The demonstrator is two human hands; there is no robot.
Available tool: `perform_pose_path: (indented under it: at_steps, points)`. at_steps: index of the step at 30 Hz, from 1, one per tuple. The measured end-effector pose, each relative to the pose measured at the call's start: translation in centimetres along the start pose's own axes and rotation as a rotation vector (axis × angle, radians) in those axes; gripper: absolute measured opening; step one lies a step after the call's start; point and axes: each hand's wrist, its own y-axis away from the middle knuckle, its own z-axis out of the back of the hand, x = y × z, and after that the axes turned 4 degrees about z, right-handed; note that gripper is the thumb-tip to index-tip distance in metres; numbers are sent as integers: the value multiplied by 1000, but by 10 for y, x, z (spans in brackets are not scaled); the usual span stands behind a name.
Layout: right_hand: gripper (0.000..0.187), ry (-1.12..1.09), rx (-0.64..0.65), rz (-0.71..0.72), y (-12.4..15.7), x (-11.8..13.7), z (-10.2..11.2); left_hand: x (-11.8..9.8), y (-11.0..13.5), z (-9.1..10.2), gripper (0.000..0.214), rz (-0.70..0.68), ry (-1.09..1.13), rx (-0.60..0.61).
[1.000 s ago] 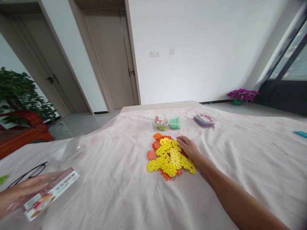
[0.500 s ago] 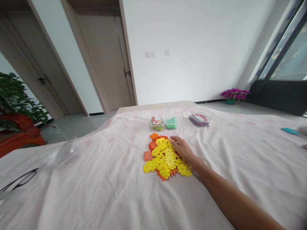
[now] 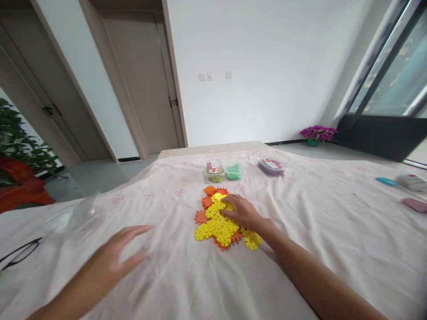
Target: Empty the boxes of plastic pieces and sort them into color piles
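Note:
A heap of yellow and orange flat snowflake pieces [image 3: 216, 222] lies on the pale pink sheet [image 3: 300, 231]. My right hand [image 3: 242, 211] rests flat on the right part of the heap, fingers stretched over the yellow pieces. To the left of the heap my left hand [image 3: 115, 255] hovers over the sheet, fingers spread and holding nothing. It is blurred by motion.
Three small clear boxes stand beyond the heap: one with a red label [image 3: 213, 171], one of green pieces [image 3: 232, 171], one of purple pieces [image 3: 271, 166]. An empty clear box [image 3: 75, 215] and black glasses [image 3: 18, 254] lie at the left. Small items [image 3: 412, 182] lie far right.
My right hand slid left onto the heap. My left hand, which held a labelled clear lid a second ago, left the view and has come back empty toward the heap.

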Motion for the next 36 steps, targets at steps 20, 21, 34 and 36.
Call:
perform_pose_path:
  at_steps: [20,21,34,36]
  points:
    - [31,-952,-671,-447,-17,-37,10,-97,-93,-208,28,-472,196,-40]
    - [31,-1056,-650,-411,-19,-29,13,-97,-93,-205,26,-442,261,-71]
    - [45,-263,-127,-259,-3,-17,13,-97,-92,-202,42,-436,147,-281]
    - [45,-85,-47,-176,-2,-15,10,-105,-89,-204,52,-507,-10,-243]
